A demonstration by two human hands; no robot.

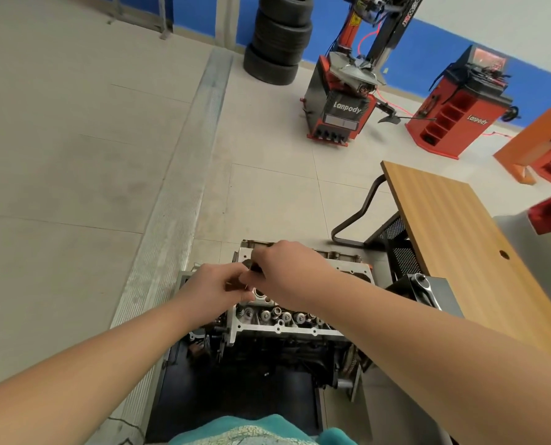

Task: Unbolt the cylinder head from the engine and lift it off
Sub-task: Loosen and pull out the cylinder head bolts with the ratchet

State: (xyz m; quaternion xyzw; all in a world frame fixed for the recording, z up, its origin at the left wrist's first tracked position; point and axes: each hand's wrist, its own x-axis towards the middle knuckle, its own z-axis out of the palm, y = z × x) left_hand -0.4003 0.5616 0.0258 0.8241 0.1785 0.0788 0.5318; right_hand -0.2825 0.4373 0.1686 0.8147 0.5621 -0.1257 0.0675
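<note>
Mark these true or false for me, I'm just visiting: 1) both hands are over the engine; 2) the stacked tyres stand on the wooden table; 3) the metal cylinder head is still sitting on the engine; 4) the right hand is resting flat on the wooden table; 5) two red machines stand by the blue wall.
1) True: the left hand and right hand meet above the dark engine block, together gripping a small dark tool.
2) False: the black stacked tyres stand on the floor near the blue wall, far from the brown wooden table.
3) True: the silver metal cylinder head sits on top.
4) False: it is over the engine.
5) True: the red tyre changer and red cabinet machine.
</note>
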